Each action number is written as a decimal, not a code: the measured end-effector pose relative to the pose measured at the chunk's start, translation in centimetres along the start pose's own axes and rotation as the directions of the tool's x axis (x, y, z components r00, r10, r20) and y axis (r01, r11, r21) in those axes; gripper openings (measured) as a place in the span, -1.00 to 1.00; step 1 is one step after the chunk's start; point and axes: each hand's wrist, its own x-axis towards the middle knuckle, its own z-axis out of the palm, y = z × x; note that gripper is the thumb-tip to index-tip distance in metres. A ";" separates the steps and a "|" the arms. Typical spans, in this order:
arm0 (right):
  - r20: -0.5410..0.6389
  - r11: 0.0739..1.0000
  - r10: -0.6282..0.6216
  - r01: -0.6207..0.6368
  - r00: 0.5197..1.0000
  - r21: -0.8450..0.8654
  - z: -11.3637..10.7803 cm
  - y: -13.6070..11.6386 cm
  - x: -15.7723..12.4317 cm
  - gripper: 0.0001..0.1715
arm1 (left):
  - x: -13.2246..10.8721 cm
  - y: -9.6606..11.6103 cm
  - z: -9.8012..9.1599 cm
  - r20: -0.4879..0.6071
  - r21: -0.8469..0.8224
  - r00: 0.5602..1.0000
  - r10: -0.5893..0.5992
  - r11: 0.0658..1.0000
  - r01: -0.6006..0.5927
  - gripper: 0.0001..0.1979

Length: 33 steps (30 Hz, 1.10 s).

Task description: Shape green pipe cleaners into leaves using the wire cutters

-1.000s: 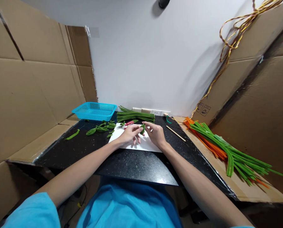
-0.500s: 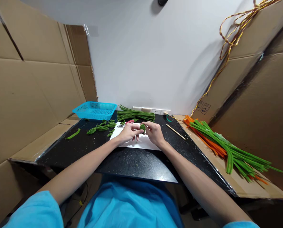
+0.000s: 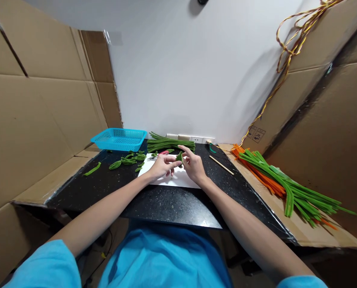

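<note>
My left hand and my right hand meet over a white sheet on the black table. Both pinch a small green pipe-cleaner piece bent into a leaf shape, held just above the sheet. The left fingers grip it from the left, and the right fingers curl round it from the right with the index finger raised. Red-handled scissors lie just beyond the hands.
Several finished green leaf shapes lie left of the sheet, with a blue basket behind them. A bundle of green stems lies at the back, a wooden stick to the right, and green and orange stems on cardboard.
Both hands have shifted slightly away from me with the green piece, and the right fingers have turned it between them.
</note>
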 end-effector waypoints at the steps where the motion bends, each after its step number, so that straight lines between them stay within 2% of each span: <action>1: -0.015 1.000 -0.008 0.008 1.000 -0.021 0.0 0.0 0.0 -0.36 | 0.0 0.1 0.0 -0.008 0.001 1.000 0.004 1.000 -0.004 -0.49; 7: -0.067 0.994 -0.088 0.084 0.994 -0.064 0.1 0.3 -0.1 -0.62 | -0.3 0.6 0.0 -0.014 0.025 0.999 0.029 0.999 -0.029 -0.50; 15: -0.007 0.994 -0.108 0.108 0.994 0.017 -0.3 -0.2 -0.5 -0.58 | -0.6 1.2 0.5 0.006 0.053 0.997 0.073 0.996 -0.073 -0.52; 22: -0.024 0.999 -0.029 0.029 0.999 -0.025 -0.3 0.5 -0.1 -0.48 | -0.5 1.0 0.3 -0.014 0.055 0.998 0.057 0.997 -0.056 -0.52; 28: -0.006 0.991 0.019 -0.020 1.000 -0.134 -0.7 0.1 0.1 -0.66 | -0.2 0.3 0.2 -0.031 0.039 0.998 0.047 0.998 -0.046 -0.47; 31: -0.032 0.969 0.079 -0.084 0.996 -0.233 -0.8 0.1 0.3 -0.70 | 0.1 -0.5 -0.2 -0.101 0.041 0.993 0.059 0.998 -0.055 -0.49; 33: -0.040 0.942 0.119 -0.125 0.992 -0.312 -0.9 0.2 0.4 -0.73 | 0.2 -0.8 -0.5 -0.172 0.102 0.979 0.111 0.990 -0.095 -0.48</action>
